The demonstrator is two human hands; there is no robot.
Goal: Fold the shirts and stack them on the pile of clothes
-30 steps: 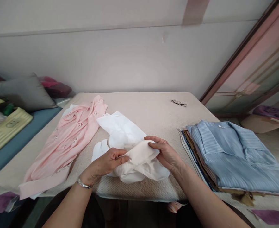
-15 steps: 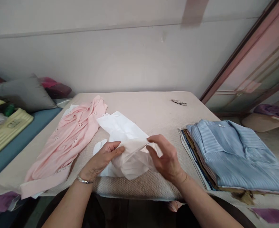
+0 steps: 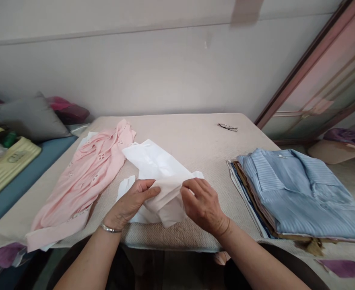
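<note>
White garment [image 3: 157, 160] right of pink eyelet garment [image 3: 85, 177]. I have left hand [image 3: 132, 201] pinching the white edge, right hand [image 3: 203, 204] gripping it, fingers curled. Straightening, I judge; next calls for even tension.

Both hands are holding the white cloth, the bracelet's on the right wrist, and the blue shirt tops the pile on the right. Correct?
Not quite: the head view shows the bracelet on the left wrist. Left hand and right hand do hold the white cloth, and the blue shirt tops the pile on the right.
</note>
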